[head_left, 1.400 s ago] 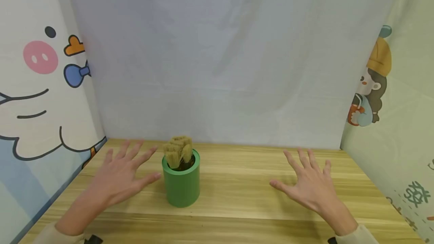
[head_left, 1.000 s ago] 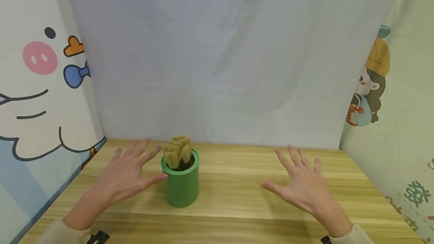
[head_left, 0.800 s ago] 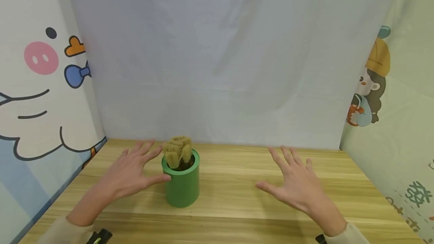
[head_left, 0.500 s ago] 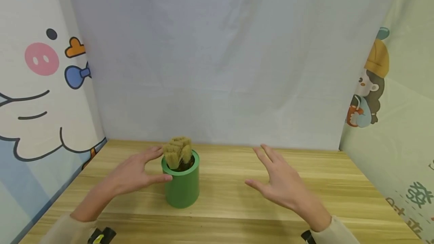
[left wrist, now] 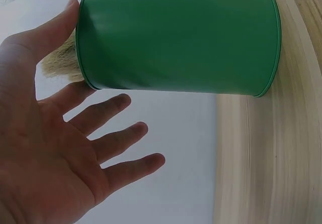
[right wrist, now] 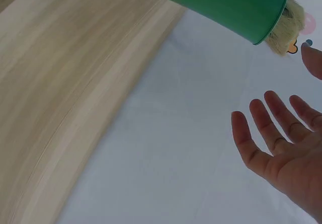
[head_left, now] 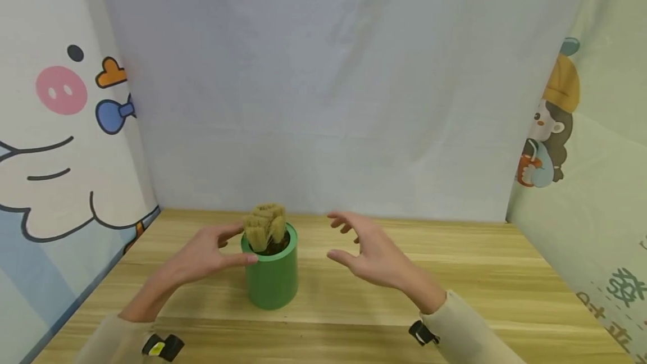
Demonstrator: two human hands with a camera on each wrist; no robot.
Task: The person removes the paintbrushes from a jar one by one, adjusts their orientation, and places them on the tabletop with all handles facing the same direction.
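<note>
A green cylindrical pot point(head_left: 272, 285) stands upright on the wooden table, left of centre in the head view. Tan, brush-like bristly tufts point(head_left: 264, 228) poke out above its rim, with something dark brown inside. My left hand point(head_left: 204, 253) is at the pot's left side, thumb over the near rim and fingers toward the back. In the left wrist view the thumb of that hand point(left wrist: 50, 143) meets the rim of the pot point(left wrist: 176, 38), while its other fingers spread loosely. To the right, my right hand point(head_left: 374, 254) hovers apart from the pot, fingers slightly bent, holding nothing.
The wooden tabletop point(head_left: 354, 319) runs back to a pale grey cloth point(head_left: 323, 100). Cartoon-printed cloths hang at left point(head_left: 45, 150) and right point(head_left: 581, 212). Black straps with small devices point(head_left: 164, 347) sit at both wrists.
Both hands have come inward. The left has moved right to the pot's rim, its spread fingers drawing together; the right has moved left toward the pot, fingers bending. The pot stays put.
</note>
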